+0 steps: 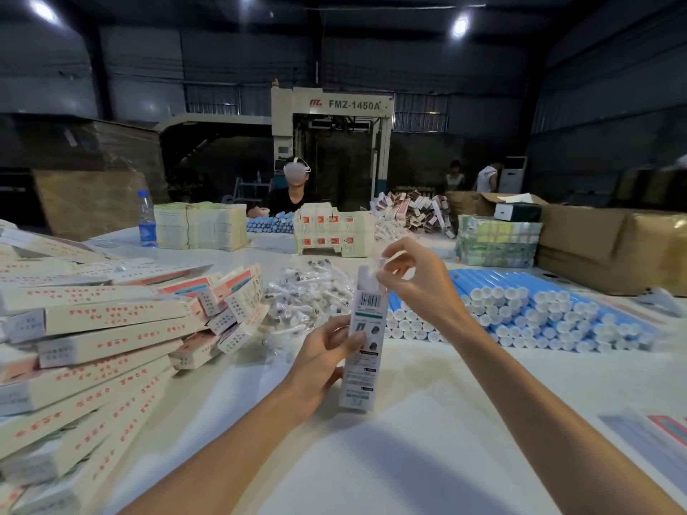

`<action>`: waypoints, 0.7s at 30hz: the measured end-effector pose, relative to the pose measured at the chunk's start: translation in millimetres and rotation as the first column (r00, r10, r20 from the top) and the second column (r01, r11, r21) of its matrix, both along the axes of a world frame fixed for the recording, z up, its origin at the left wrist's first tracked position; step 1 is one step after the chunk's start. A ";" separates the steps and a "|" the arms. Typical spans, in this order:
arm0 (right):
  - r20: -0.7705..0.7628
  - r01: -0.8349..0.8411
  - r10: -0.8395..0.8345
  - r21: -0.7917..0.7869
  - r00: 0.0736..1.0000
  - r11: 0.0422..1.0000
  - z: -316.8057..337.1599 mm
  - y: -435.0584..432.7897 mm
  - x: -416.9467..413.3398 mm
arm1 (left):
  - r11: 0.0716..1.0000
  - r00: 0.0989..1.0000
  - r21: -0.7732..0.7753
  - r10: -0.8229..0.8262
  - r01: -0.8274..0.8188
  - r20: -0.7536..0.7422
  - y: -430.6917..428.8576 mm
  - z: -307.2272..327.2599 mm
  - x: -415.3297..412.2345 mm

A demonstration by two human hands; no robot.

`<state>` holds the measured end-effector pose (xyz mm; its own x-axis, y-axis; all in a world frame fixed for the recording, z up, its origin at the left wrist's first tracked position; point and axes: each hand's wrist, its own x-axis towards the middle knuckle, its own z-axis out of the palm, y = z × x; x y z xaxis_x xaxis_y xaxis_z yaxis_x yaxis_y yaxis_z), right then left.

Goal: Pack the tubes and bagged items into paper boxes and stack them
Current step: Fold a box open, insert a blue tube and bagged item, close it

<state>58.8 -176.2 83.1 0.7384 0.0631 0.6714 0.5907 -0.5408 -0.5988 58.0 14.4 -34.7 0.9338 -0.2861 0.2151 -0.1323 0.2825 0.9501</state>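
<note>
The box [366,343] stands on the table [427,433], long axis 12 to 6, mouth at 12. The left hand [323,360] grips its lower half from 9. The right hand [412,276], at 1, pinches what looks like a clear bag [382,262] over the mouth.

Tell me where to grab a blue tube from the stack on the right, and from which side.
Take a top-row blue tube by its white cap, from the near side: in the stack all caps face you, and neighbouring tubes wall in the barrels.
</note>
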 end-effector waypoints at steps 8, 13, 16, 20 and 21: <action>0.022 -0.083 0.081 0.155 0.997 0.984 4.7 -8.4 -2.4 | 1.000 1.000 0.014 0.012 -0.012 0.017 0.4 2.4 -2.3; -0.090 -0.094 0.084 -0.113 0.992 0.989 11.8 2.0 -3.4 | 0.999 0.999 0.035 0.013 -0.015 0.051 -1.1 3.7 -3.7; -0.123 -0.081 0.044 -0.312 0.991 0.947 13.7 7.7 -5.2 | 0.999 0.997 0.029 0.018 -0.020 0.073 -2.3 5.3 -5.6; -0.034 -0.014 0.002 -0.366 0.999 0.931 3.8 5.8 -9.4 | 0.998 0.989 0.045 0.028 -0.035 0.144 -1.6 6.8 -8.0; -0.012 0.004 -0.009 -0.316 1.000 0.949 -2.0 3.7 -10.3 | 0.997 0.983 0.057 0.037 -0.047 0.177 -0.9 7.4 -8.8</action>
<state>48.5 -172.5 81.1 0.7483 0.2658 0.6078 0.5796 -0.7076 -0.4041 49.1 13.6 -27.2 0.8943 -0.2651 0.3606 -0.3096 0.2153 0.9262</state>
